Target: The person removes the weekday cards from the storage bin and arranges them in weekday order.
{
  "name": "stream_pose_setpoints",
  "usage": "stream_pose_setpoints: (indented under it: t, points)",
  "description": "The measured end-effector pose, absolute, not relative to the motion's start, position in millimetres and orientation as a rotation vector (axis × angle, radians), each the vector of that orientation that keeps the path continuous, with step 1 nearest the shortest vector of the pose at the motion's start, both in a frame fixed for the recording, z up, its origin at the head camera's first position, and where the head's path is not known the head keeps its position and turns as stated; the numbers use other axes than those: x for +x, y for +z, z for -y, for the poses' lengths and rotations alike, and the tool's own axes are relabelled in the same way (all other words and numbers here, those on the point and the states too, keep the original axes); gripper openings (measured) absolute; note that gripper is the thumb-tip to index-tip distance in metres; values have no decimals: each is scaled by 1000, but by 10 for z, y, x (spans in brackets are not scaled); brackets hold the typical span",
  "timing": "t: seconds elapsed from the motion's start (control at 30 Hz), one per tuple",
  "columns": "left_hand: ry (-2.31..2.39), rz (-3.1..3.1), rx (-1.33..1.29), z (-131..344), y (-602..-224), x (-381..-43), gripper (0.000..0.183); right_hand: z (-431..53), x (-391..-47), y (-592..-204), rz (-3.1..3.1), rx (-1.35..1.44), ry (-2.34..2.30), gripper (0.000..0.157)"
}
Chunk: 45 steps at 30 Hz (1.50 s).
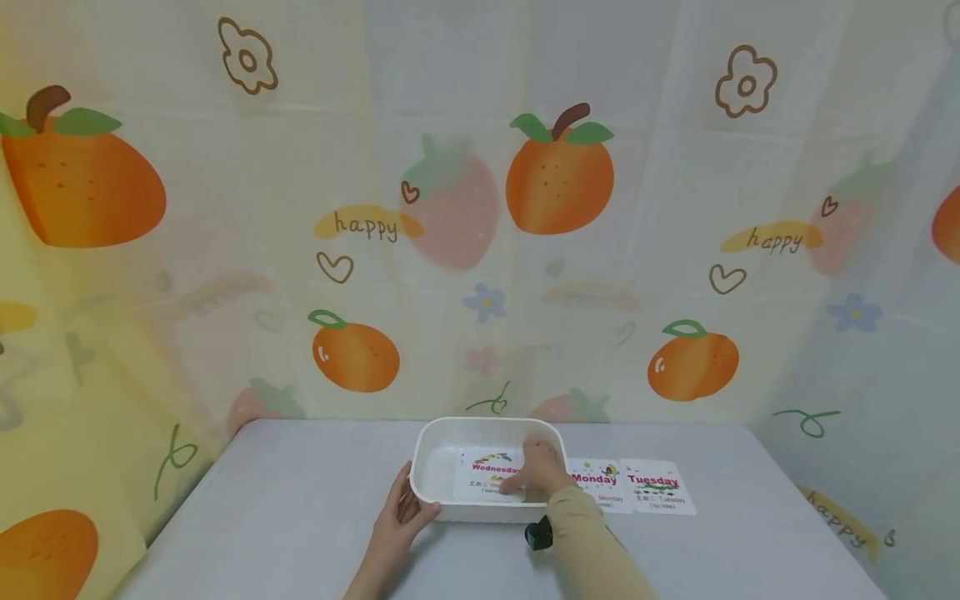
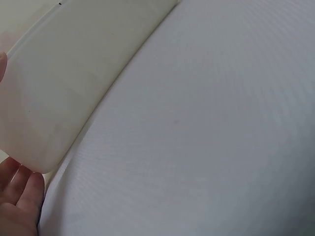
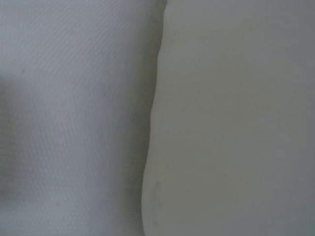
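Note:
A white plastic bin [image 1: 487, 512] stands on the table, holding a white card [image 1: 471, 478] printed "Wednesday". My left hand [image 1: 397, 510] grips the bin's left end, thumb at the front rim and fingers around the side. In the left wrist view, the fingers of that hand [image 2: 19, 196] curve at the bin's corner [image 2: 74, 83]. Reaching over the front rim, my right hand [image 1: 543, 468] is inside the bin at its right end. Its thumb overlaps the card; the other fingers are blurred and I cannot tell whether they pinch it. The right wrist view shows only the bin's wall [image 3: 226, 123] and cloth.
Two cards, "Monday" [image 1: 596, 480] and "Tuesday" [image 1: 660, 482], lie side by side on the table just right of the bin. A pale cloth covers the table [image 1: 285, 508]. Behind it hangs a fruit-patterned curtain [image 1: 442, 350].

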<state>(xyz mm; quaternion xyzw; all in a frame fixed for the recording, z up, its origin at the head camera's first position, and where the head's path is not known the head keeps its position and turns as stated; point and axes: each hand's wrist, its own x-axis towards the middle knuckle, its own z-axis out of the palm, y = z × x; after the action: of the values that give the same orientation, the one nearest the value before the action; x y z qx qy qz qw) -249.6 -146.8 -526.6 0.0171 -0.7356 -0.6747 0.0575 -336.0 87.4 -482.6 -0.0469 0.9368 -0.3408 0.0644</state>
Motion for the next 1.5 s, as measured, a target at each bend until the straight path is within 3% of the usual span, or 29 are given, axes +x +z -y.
stream_pose_setpoints:
  t: [1.3,1.5]
  points:
    - [-2017,2269,40,1464,-5252,-2484,87,-882,-3324,-4757,-2828,-136,-990,87]
    - [-2021,2261,41,1481,-5265,-2508,87,-874,-3378,-4810,-2831,-100,-1053,93]
